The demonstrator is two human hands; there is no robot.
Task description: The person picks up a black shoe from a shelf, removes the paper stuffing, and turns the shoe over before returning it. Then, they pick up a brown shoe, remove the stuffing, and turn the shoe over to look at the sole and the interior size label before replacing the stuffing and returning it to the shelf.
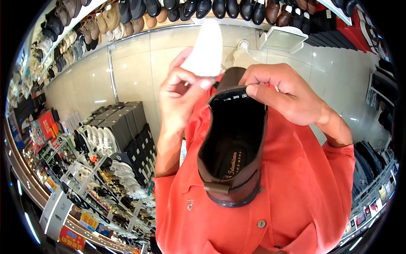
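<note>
A dark brown leather shoe (230, 190) is held in front of the red shirt (292, 190), its opening facing up and its heel toward the body. My right hand (287, 91) pinches the shoe's tongue at the far side of the opening, where small white print shows. In my left hand (182, 91), thumb and fingers grip the lower end of a bright white, rounded, flat piece (207, 51), overexposed so its detail is lost. This piece stands upright just left of the shoe's toe. Gold lettering marks the insole inside the shoe.
Shelves of shoes (203, 9) run along the far side. A low slanted mirror (284, 39) stands on the tiled floor (131, 51). Stacked dark boxes (127, 120) and racks of shoes are at the left. Clothes (366, 163) hang at the right.
</note>
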